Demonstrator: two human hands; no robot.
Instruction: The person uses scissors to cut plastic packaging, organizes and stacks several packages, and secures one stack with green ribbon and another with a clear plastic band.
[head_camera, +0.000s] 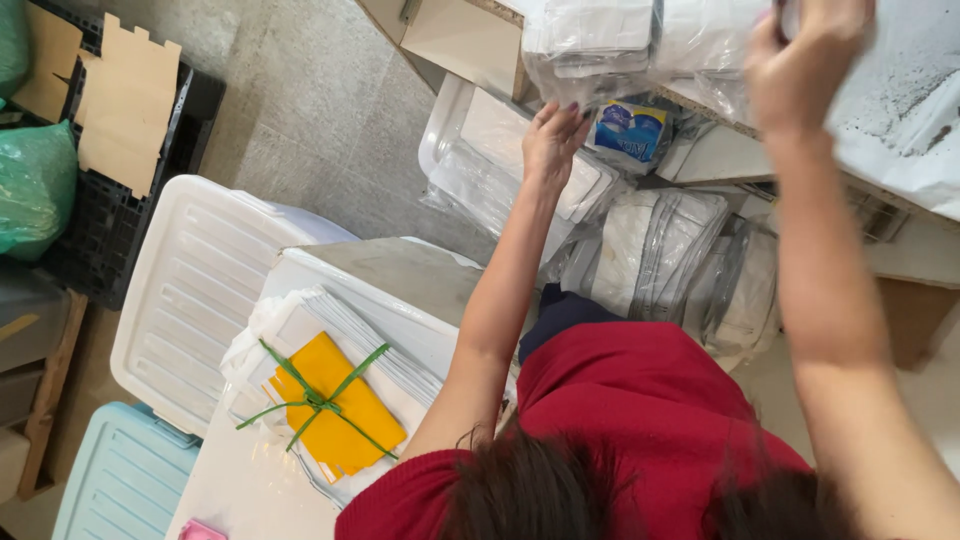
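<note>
Dark hair (560, 495) and a red knitted top (640, 410) filled the foreground. The left hand (553, 140) lay, fingers loosely together, on flat white packets in clear plastic sleeves (590, 185) stacked in a white plastic bin (445, 110). The right hand (800, 65) reached up over the worktop (900, 100), fingers clamped on a blurred clear-wrapped white bundle (700, 35).

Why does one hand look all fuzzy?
In the head view, the right hand is smeared by motion blur at the top edge; the left hand on the clear plastic packets looks sharper, and the yellow card bundle tied with green strap is crisp.
</note>
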